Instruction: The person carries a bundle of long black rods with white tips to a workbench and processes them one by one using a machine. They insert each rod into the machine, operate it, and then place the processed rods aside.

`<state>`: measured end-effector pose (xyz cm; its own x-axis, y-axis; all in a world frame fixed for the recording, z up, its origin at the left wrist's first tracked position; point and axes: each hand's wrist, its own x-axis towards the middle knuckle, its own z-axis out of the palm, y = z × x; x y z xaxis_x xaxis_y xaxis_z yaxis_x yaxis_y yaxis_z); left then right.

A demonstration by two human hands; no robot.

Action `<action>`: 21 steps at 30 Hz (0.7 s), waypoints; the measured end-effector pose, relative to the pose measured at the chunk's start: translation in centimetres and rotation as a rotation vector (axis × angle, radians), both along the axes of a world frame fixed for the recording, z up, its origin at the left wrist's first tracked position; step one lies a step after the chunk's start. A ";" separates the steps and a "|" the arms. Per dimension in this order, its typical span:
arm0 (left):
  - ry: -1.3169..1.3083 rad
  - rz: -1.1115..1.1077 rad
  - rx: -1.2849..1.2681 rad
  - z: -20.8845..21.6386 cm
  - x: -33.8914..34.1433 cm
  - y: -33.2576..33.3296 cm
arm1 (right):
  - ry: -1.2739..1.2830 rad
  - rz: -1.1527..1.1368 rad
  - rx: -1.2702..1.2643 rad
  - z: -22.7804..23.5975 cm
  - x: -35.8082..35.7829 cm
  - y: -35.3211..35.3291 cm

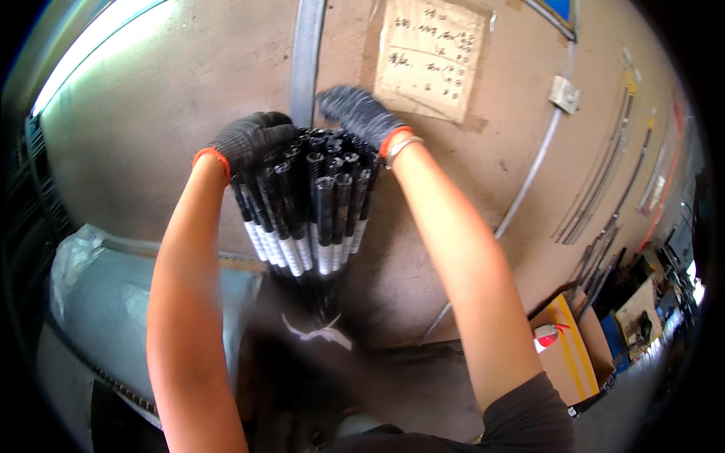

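A tight bundle of black tubes (325,208) with white banded sections stands upright in front of me, its open ends at the top. A white tie (317,332) runs around its lower part. My left hand (253,137), in a dark grey knit glove with an orange cuff, is curled around the bundle's upper left edge. On the far right side, my right hand (359,115), gloved alike, reaches over the tube tops, its fingers extended toward the left. Its fingertips stand near a grey metal strip on the wall, and its palm side is hidden.
Behind the bundle rises a brown wall (189,68) with a handwritten paper sheet (430,57) and a switch box (564,94). At left lies a plastic-wrapped stack (128,294). Thin rods (604,166) hang at right, above a cardboard box (563,351) with a red-and-white bottle (545,337).
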<state>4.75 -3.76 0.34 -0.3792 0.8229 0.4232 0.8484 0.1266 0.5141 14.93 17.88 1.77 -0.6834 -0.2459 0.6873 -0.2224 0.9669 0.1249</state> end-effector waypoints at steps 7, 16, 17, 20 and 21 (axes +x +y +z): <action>-0.192 -0.055 0.043 -0.9 -1.5 -1.4 | 0.725 0.390 -0.832 -3.1 10.9 -4.2; -0.210 -0.171 0.145 -0.4 2.3 -3.7 | -0.792 0.414 -3.027 -47.4 16.5 -4.8; -0.290 -0.077 0.099 -0.1 3.3 -4.9 | -1.075 0.342 -2.974 -48.2 16.2 -7.5; -0.205 0.094 0.069 -0.2 4.6 -8.1 | -1.157 -0.075 -3.234 -48.6 13.3 -13.1; -0.102 0.087 0.032 0.0 5.0 -8.6 | -1.125 -0.127 -3.284 -49.2 12.4 -14.5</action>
<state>9.71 -12.35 0.33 -0.4912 0.7715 0.4043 0.7780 0.1799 0.6019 27.31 3.34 -47.42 -0.5668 -0.4288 -0.7035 0.4098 -0.8875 0.2108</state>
